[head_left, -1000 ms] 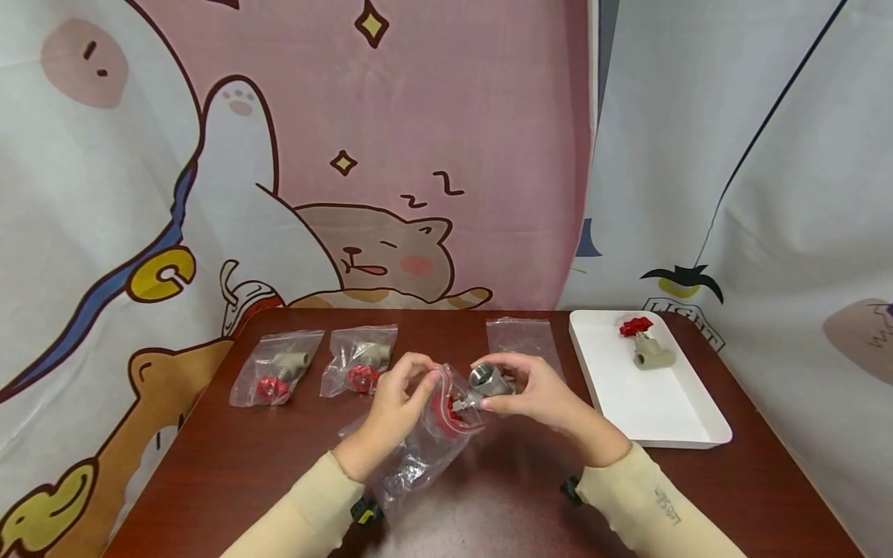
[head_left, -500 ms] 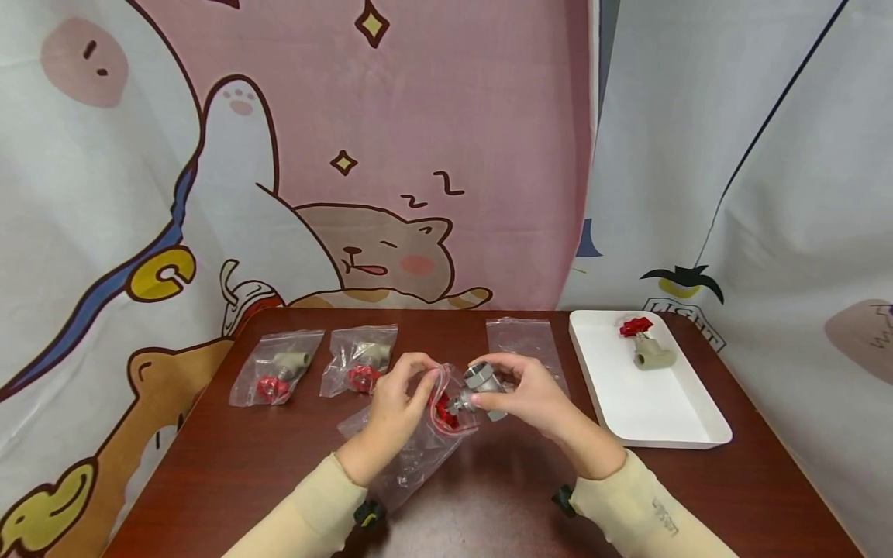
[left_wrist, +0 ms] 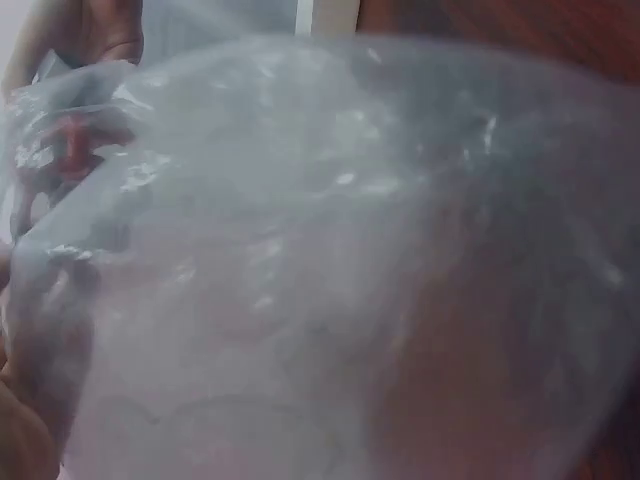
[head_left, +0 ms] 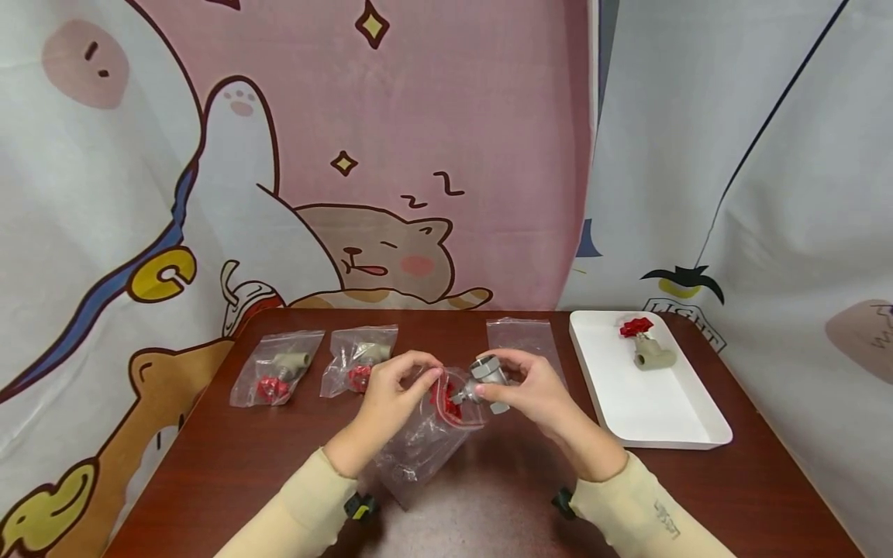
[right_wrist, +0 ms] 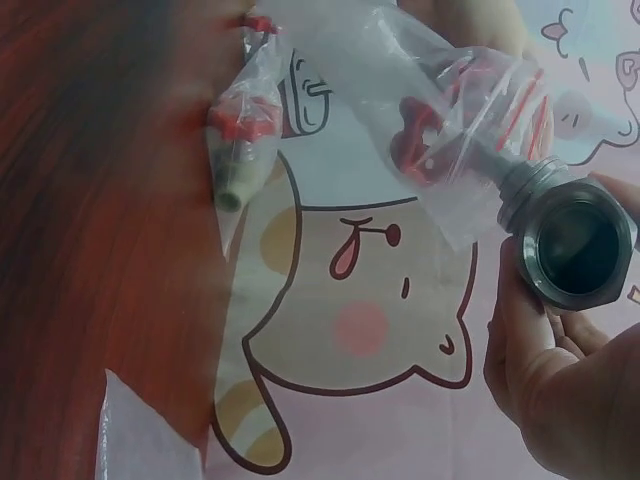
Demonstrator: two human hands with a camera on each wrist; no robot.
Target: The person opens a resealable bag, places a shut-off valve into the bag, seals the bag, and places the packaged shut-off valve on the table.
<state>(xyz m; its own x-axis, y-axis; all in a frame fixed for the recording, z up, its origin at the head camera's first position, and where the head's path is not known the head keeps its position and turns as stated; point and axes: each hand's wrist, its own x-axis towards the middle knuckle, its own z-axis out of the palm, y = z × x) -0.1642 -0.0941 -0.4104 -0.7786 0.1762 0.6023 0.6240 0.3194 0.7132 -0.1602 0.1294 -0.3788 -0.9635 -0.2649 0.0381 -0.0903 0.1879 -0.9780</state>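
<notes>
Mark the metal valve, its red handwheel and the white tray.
Metal valve point(head_left: 490, 373), head view: on the body.
Red handwheel point(right_wrist: 414, 138), right wrist view: on the wheel's rim.
White tray point(head_left: 666, 407), head view: on the bare floor.

draped work booth point(head_left: 663, 116) — cartoon curtains point(head_left: 488, 101)

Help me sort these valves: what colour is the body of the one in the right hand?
The valve body is metallic grey, shown best in the right wrist view.

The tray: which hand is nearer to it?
The right. The right hand is just left of the tray, apart from it, holding the metal valve. The left hand is farther left, beyond the valve, pinching the open bag.
</notes>
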